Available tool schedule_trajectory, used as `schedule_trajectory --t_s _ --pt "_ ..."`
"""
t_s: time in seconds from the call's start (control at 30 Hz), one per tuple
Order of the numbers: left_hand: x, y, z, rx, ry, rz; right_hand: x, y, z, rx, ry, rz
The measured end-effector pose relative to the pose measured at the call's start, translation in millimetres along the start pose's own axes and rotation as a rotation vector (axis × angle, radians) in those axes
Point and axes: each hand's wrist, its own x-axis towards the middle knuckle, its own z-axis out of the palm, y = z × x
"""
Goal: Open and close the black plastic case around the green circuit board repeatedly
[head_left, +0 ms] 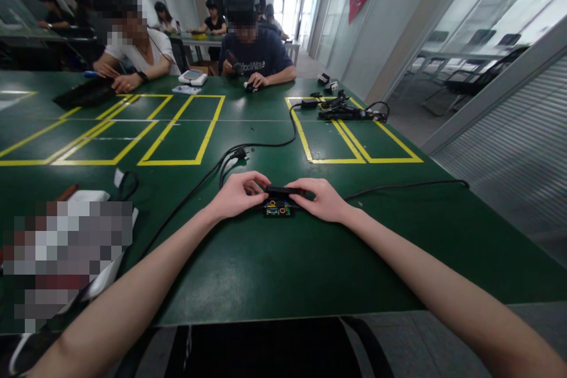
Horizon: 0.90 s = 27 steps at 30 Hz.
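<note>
Just in front of me on the table lies an opened power adapter, its circuit board showing coils and small parts. Above the board is a black plastic cover, tilted up along the far side. My left hand pinches the cover's left end between thumb and fingers. At the right end, my right hand grips it the same way, fingers bent over the top. Whether the cover touches the board's case is hidden. A black cable runs from the adapter's right side along the table.
A power plug and a long cord lie beyond my hands. Black adapters with cables sit at the far right on the green table. A blurred-out pile is at the left. Two people work across the table.
</note>
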Motion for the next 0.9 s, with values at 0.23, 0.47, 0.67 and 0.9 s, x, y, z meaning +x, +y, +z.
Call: schedule_trajectory --t_s 0.23,0.47,0.67,0.9 --pt "1 0 -3.3 -0.103 -0.028 -0.102 1 -9 0 0.292 0.01 0.074" --pt "1 3 -3.9 -0.135 -0.061 -0.12 2 -12 0 0.333 0.027 0.066" --pt "-1 7 -6.3 -0.099 -0.099 -0.1 0 -12 -3 0.3 -0.021 -0.026" --pt "-1 5 -4.1 -0.019 -0.136 -0.067 0 -9 -6 0.221 -0.085 -0.164"
